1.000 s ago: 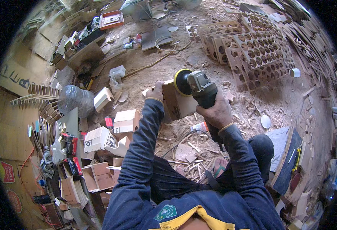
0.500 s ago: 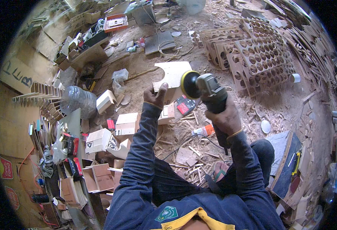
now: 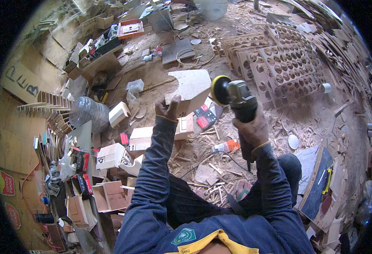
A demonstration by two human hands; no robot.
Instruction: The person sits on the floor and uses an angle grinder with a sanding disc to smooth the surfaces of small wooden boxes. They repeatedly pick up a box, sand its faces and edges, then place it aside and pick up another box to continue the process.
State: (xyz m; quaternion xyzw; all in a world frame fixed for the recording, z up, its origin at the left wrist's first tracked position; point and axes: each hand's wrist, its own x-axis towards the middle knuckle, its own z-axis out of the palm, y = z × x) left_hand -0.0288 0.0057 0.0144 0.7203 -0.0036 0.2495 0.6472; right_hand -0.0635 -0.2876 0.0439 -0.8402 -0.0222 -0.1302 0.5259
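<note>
Sanding is the step in hand — left hand (image 3: 169, 108) grips the wooden panel (image 3: 191, 88), right hand (image 3: 250, 127) clenches the angle grinder (image 3: 233, 96) at centre frame; next needs steady edge contact.

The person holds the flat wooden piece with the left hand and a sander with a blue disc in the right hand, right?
Not quite: the disc is yellow, not blue. The head view shows the left hand gripping the flat wooden piece and the right hand holding the sander with its yellow disc against the piece's edge.
</note>
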